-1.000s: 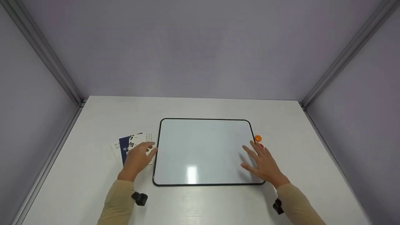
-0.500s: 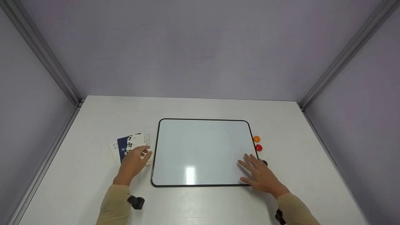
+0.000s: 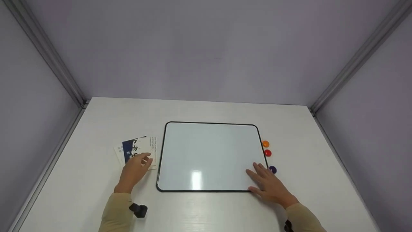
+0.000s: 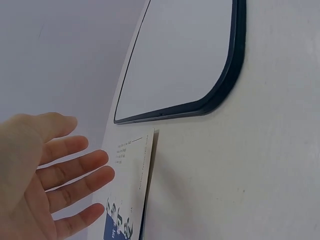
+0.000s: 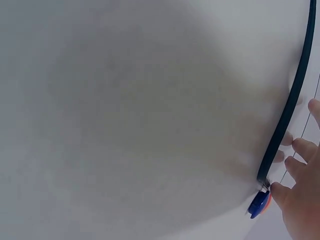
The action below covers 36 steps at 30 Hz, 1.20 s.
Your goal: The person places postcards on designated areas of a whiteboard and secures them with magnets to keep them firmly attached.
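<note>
Where behind left hand [image 3: 133, 170], cards [image 3: 145, 146] hidden.

Head view looks down; 2 nearer wrist views share its whiteboard [image 3: 207, 151].

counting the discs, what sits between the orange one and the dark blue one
A red disc lies between them in the head view.

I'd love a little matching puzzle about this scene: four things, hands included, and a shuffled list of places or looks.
1. Board
2. Red disc
3. Left hand
4. Right hand

A. Nearest the cards
B. Framed in black
C. At the board's near right corner
D. Between the orange disc and the dark disc

Pairs: 1-B, 2-D, 3-A, 4-C
</note>
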Each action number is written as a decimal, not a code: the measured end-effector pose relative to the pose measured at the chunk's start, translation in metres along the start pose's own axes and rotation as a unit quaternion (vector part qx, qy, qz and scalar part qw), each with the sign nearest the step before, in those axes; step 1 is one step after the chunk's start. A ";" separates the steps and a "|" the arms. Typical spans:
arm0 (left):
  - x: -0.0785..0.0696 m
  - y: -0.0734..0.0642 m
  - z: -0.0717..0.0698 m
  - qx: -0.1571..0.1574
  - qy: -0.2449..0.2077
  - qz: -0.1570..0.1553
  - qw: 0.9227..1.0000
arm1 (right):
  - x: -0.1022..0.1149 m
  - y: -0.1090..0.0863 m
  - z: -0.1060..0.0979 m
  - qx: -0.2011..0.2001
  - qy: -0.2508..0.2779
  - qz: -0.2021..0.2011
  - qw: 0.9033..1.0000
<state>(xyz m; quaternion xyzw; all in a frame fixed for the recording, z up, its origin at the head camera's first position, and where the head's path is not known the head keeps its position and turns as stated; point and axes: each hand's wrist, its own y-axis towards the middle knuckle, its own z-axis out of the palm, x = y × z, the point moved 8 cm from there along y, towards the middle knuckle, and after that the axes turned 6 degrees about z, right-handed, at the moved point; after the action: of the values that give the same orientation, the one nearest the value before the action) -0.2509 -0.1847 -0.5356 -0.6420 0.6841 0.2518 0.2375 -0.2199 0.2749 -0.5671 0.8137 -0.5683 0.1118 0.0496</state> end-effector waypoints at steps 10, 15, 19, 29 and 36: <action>0.018 -0.004 -0.004 -0.044 0.001 -0.031 0.999 | -0.005 -0.002 0.005 0.002 0.011 0.009 1.000; 0.029 -0.007 -0.008 -0.066 0.008 -0.050 0.997 | -0.006 -0.002 0.006 -0.003 0.017 0.009 1.000; 0.036 -0.009 -0.012 -0.084 0.010 -0.069 0.994 | -0.006 -0.001 0.006 0.001 0.026 0.009 1.000; 0.054 -0.017 -0.015 -0.080 0.004 -0.140 0.987 | -0.006 0.001 0.008 0.032 0.048 0.028 0.998; 0.059 -0.021 -0.016 -0.098 0.017 -0.161 0.982 | -0.005 0.002 0.009 0.037 0.049 0.034 0.998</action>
<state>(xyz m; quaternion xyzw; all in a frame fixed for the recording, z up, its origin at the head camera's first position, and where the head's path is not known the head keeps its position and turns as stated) -0.2339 -0.2408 -0.5624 -0.7679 0.5480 0.2651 0.1993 -0.2220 0.2772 -0.5773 0.7887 -0.5881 0.1740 0.0434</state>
